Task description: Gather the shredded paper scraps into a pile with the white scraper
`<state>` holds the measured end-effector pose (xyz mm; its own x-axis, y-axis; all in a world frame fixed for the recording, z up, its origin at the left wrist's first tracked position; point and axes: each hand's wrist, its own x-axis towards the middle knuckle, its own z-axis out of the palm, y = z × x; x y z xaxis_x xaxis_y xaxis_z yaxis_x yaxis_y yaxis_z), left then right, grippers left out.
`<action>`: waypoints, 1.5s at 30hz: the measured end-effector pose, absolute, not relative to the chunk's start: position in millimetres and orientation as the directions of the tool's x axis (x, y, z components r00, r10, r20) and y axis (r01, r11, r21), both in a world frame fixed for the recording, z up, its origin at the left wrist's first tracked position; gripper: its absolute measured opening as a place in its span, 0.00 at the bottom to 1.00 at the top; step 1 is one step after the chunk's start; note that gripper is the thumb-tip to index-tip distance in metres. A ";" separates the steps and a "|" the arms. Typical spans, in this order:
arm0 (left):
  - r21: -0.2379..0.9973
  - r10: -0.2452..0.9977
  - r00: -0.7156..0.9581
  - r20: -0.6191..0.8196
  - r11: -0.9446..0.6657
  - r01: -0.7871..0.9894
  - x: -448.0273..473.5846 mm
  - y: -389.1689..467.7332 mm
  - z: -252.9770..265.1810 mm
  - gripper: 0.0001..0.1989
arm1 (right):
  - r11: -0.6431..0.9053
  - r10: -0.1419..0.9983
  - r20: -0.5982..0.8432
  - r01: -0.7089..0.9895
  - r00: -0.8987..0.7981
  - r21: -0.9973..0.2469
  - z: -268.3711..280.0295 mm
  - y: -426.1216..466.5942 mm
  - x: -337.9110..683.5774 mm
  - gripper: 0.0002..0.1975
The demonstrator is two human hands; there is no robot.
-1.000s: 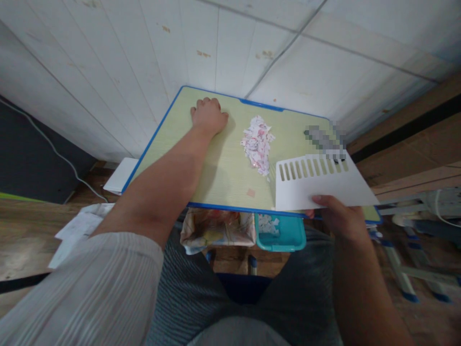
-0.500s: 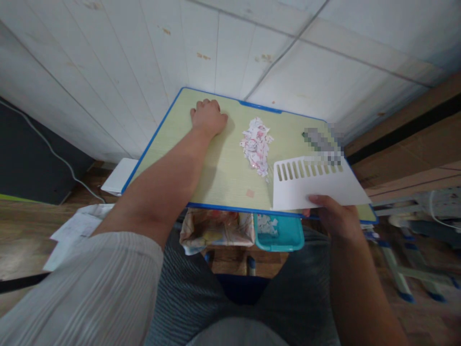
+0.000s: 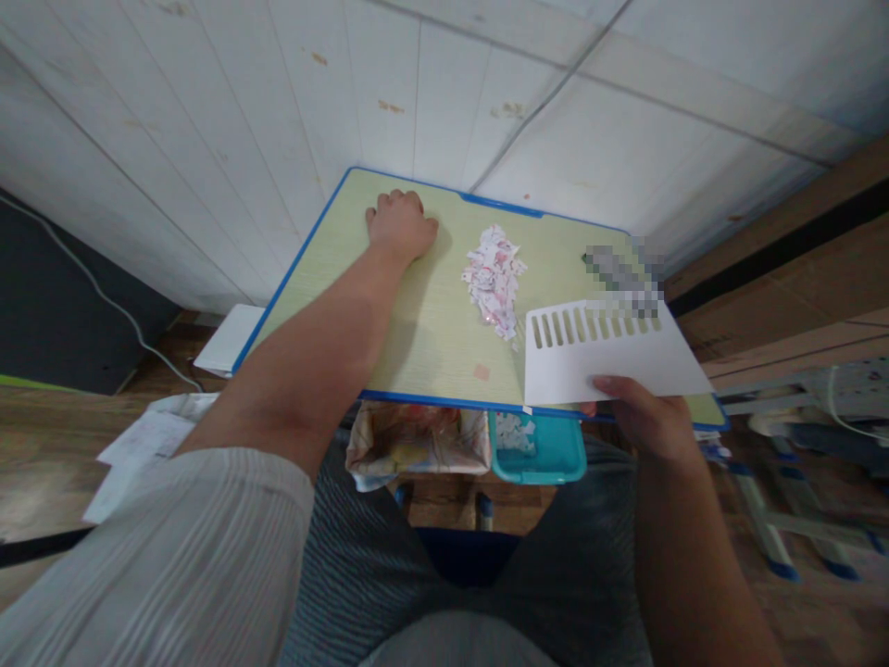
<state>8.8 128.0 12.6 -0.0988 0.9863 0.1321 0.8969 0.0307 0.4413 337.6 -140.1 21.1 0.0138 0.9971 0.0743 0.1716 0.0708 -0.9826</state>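
Table [image 3: 444, 324]: set just before the wall [image 3: 389, 65].
Left hand [image 3: 401, 225]: rested on the table's far left part.
Scrap pile [image 3: 494, 278]: heaped near the table's middle, between the left hand and the sheet [image 3: 562, 371].
Sheet: held by the right hand [image 3: 649, 417] at the table's near right part, just beside the pile.
Basket [image 3: 423, 459]: placed below the table's near edge, left of the tub [image 3: 548, 454].
Tub: partly filled with loose scraps [image 3: 515, 433].
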 end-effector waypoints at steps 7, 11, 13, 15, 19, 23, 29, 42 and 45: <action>0.460 0.985 -0.095 0.143 0.019 0.888 7.8 132.7 8.8 0.31 | 0.055 0.993 0.072 0.184 0.091 -0.981 23.5 -141.0 331.3 0.14; 0.453 0.986 -0.092 0.137 0.020 0.891 8.7 129.8 10.7 0.29 | 0.077 0.966 0.149 0.314 0.214 -0.946 20.1 -144.0 315.7 0.15; 0.443 0.987 -0.093 0.134 0.024 0.896 9.3 128.1 11.6 0.28 | 0.079 0.966 0.161 0.364 0.201 -0.928 20.3 -144.3 304.3 0.15; 0.437 0.988 -0.090 0.123 0.027 0.899 9.6 127.5 11.7 0.29 | 0.085 0.974 0.162 0.410 0.156 -0.908 21.4 -142.9 294.4 0.17; 0.457 0.991 -0.076 0.113 0.016 0.889 9.0 129.9 9.5 0.32 | 0.090 0.987 0.139 0.440 0.081 -0.893 22.6 -139.7 286.9 0.20; 0.501 0.990 -0.066 0.128 -0.007 0.866 8.1 132.3 7.6 0.34 | 0.088 0.995 0.100 0.424 0.007 -0.901 19.8 -142.8 291.5 0.20; 0.483 0.993 -0.068 0.094 0.014 0.875 9.7 130.1 10.2 0.40 | 0.090 0.995 0.098 0.382 0.003 -0.920 17.9 -145.0 298.9 0.15; 0.415 0.986 -0.079 0.149 0.010 0.910 10.0 119.6 13.9 0.36 | 0.236 0.960 0.264 0.228 0.098 -0.945 46.7 -98.3 305.4 0.11; 0.344 0.979 -0.048 0.199 -0.024 0.939 12.7 112.4 13.2 0.35 | 0.304 0.950 0.307 0.352 -0.048 -0.885 72.6 -58.8 308.4 0.15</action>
<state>12.7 112.4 13.2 -0.0479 0.9789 0.1985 0.9388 -0.0237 0.3436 308.4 -58.8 72.6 -0.0476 0.9504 0.3073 0.3517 0.3039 -0.8854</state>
